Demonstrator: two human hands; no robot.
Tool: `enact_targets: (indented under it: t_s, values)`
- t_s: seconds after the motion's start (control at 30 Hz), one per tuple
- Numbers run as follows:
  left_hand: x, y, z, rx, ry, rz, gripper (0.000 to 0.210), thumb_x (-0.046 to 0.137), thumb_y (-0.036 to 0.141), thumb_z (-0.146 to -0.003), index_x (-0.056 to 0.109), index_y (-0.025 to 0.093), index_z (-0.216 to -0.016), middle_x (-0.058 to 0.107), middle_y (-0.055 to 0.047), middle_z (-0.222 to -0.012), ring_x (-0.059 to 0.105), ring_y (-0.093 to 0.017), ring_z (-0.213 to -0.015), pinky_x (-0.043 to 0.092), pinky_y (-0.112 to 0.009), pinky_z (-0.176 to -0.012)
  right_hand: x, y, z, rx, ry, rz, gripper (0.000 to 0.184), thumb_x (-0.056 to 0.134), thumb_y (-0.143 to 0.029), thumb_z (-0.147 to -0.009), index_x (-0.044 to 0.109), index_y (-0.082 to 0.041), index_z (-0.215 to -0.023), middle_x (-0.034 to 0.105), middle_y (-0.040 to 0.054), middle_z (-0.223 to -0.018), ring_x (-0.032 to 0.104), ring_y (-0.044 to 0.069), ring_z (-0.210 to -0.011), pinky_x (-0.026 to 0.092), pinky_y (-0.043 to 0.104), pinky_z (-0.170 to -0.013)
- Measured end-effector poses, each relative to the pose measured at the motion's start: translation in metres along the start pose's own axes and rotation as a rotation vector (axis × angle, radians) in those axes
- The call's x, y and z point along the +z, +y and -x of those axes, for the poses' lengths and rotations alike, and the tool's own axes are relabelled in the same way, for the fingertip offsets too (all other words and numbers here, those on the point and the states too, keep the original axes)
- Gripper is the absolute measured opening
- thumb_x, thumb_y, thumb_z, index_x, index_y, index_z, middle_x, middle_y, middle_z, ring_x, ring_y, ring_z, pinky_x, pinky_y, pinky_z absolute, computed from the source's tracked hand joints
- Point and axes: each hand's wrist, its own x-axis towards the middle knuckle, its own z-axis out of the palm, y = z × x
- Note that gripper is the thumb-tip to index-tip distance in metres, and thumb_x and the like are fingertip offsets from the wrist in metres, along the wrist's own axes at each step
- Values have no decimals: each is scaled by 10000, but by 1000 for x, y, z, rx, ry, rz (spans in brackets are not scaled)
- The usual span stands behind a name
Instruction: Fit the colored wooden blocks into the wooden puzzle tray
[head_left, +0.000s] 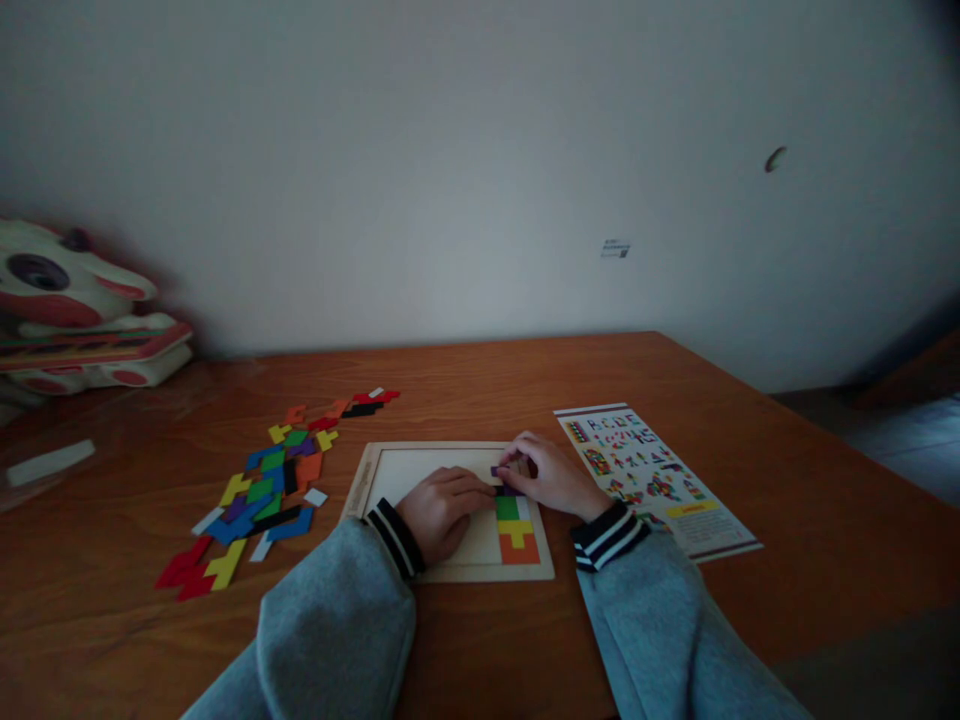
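Observation:
My right hand [551, 473] is over the right side of a pale wooden puzzle board [397, 462]. Its thumb and fingers pinch a purple puzzle piece [496, 471], partly covered by the fingers. My left hand [448, 508] lies on the board with its fingers stretched toward that spot, fingertips beside the purple. Just below, along the board's right edge, sit a green piece [506, 508], a white piece [523, 508], a yellow piece [517, 530] and an orange piece [530, 549], fitted together. My left palm and thumb are mostly hidden.
Loose coloured pieces [260, 489] are scattered left of the board, with black pieces [363, 409] and red ones farther back. A printed pattern sheet [660, 480] lies to the right on the wooden table [480, 660]. A toy keyboard with an animal head [82, 320] stands far left by the wall.

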Motion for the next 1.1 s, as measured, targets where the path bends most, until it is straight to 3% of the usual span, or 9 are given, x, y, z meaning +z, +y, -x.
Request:
enact_targets:
  t_s: [0.53, 1.1]
  values:
    - [-1, 0, -1, 7, 6, -4, 408, 436, 72, -766, 611, 186, -1116, 651, -92, -1192, 568, -227, -1086, 461, -404, -938, -1, -1, 0, -5, 11, -37, 233, 560, -408, -924, 677, -207, -913, 613, 40, -878, 580, 173, -832, 446, 309, -748]
    - [0, -2, 0, 1, -6, -13, 411, 442, 79, -764, 604, 193, -1124, 645, -86, -1206, 568, -232, -1088, 462, -408, -931, -1, -2, 0, 3, 12, -26, 218, 590, -414, -904, 692, -223, -927, 615, 44, -893, 575, 186, -855, 445, 317, -757]
